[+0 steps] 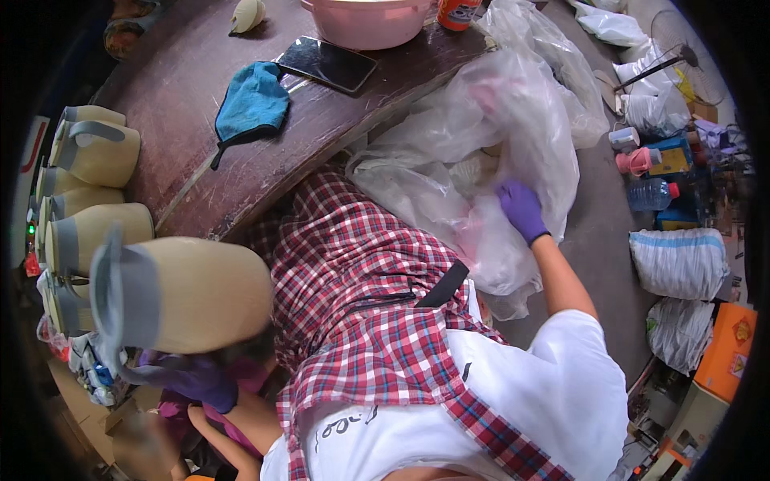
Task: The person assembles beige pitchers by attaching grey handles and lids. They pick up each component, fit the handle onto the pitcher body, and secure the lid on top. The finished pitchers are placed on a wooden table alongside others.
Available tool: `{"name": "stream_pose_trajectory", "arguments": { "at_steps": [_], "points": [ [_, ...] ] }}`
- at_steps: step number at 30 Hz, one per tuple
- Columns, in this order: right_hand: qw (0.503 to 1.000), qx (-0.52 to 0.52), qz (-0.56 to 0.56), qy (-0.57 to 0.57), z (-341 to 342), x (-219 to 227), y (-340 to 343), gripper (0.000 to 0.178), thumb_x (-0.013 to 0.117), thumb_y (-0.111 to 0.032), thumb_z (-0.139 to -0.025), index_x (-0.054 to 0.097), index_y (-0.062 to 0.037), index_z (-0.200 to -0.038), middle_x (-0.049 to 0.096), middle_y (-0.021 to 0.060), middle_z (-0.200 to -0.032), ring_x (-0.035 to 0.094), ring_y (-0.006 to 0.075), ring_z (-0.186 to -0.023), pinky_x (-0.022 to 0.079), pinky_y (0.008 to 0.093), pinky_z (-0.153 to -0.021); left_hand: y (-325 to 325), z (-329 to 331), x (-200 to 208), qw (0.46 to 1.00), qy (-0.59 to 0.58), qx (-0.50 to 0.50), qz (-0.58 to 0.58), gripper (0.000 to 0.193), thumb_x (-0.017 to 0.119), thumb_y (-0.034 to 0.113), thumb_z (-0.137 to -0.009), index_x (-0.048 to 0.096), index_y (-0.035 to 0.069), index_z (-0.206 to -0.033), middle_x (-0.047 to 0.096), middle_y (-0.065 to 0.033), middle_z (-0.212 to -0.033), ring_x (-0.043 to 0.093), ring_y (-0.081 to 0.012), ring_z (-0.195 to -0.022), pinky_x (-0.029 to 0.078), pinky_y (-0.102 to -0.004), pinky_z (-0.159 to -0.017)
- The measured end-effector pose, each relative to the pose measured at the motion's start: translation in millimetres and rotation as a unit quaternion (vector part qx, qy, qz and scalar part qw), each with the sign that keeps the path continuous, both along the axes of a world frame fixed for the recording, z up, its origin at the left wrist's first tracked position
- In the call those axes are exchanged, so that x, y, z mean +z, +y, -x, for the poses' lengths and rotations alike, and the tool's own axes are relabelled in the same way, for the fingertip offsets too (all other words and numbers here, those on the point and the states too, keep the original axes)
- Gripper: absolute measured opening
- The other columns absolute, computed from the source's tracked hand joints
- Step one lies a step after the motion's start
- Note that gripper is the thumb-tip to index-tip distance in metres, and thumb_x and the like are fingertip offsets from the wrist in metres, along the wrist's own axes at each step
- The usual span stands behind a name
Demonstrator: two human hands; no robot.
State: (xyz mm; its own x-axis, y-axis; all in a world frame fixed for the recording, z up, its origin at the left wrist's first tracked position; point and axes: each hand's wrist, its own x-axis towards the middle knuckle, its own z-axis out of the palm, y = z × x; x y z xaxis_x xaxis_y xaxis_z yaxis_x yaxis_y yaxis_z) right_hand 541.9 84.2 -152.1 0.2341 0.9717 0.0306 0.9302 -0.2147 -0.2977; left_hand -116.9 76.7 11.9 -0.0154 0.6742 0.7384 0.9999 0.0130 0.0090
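Note:
At the lower left my left hand [196,378], in a purple glove, holds a beige jug [212,295] with a grey collar and grey handle. The jug lies tilted on its side in the air, and some of my fingers are hidden behind the handle. My right hand [523,210], also gloved in purple, is closed at the side of a large translucent plastic bag [449,180]. The fingertips are partly lost in the folds. Pinkish and pale things show faintly inside the bag, too blurred to name.
Several similar jugs [100,152] line the left side of the brown table [168,88]. On it lie a blue cloth pouch [253,100], a phone [327,64], a pink basin [369,24] and an orange-red container [459,12]. Bags, a water bottle [651,195] and a fan [682,60] stand rightward.

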Motion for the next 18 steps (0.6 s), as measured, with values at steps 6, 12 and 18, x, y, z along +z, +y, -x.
{"name": "stream_pose_trajectory", "arguments": {
  "at_steps": [6, 12, 18],
  "points": [
    [0.981, 0.009, 0.189, -0.049, -43.1, -4.0, -47.0, 0.023, 0.057, -0.021, -0.089, 0.072, -0.0084, -0.101, 0.069, 0.0191, -0.100, 0.065, 0.0403, -0.094, 0.051, 0.0501, -0.087, 1.6, -87.1, -50.3, 0.775, -0.541, -0.226, 0.237, 0.046, 0.061, 0.035, -0.101, 0.059, -0.003, -0.126, 0.064, -0.0216, -0.121, 0.062, -0.0372, -0.112, 0.045, -0.0430, -0.102],
    [0.984, 0.159, 0.003, -0.080, 35.9, -38.1, 90.2, 0.023, 0.057, -0.018, -0.087, 0.074, -0.0089, -0.099, 0.071, 0.0179, -0.097, 0.067, 0.0369, -0.089, 0.052, 0.0484, -0.081, 30.1, -142.6, -34.3, 0.723, -0.543, -0.349, 0.247, 0.027, 0.071, 0.000, -0.069, 0.067, 0.002, -0.096, 0.068, -0.0153, -0.114, 0.064, -0.0304, -0.111, 0.047, -0.0393, -0.099],
    [0.905, 0.257, 0.200, -0.274, 44.5, -140.9, 169.6, 0.025, 0.055, -0.022, -0.090, 0.075, -0.0102, -0.099, 0.073, 0.0161, -0.099, 0.069, 0.0338, -0.086, 0.053, 0.0491, -0.079, 34.9, -144.6, -26.4, 0.717, -0.509, -0.405, 0.250, 0.029, 0.081, 0.008, -0.079, 0.065, 0.004, -0.102, 0.064, -0.0100, -0.115, 0.062, -0.0267, -0.111, 0.048, -0.0383, -0.096]
  ]
}}
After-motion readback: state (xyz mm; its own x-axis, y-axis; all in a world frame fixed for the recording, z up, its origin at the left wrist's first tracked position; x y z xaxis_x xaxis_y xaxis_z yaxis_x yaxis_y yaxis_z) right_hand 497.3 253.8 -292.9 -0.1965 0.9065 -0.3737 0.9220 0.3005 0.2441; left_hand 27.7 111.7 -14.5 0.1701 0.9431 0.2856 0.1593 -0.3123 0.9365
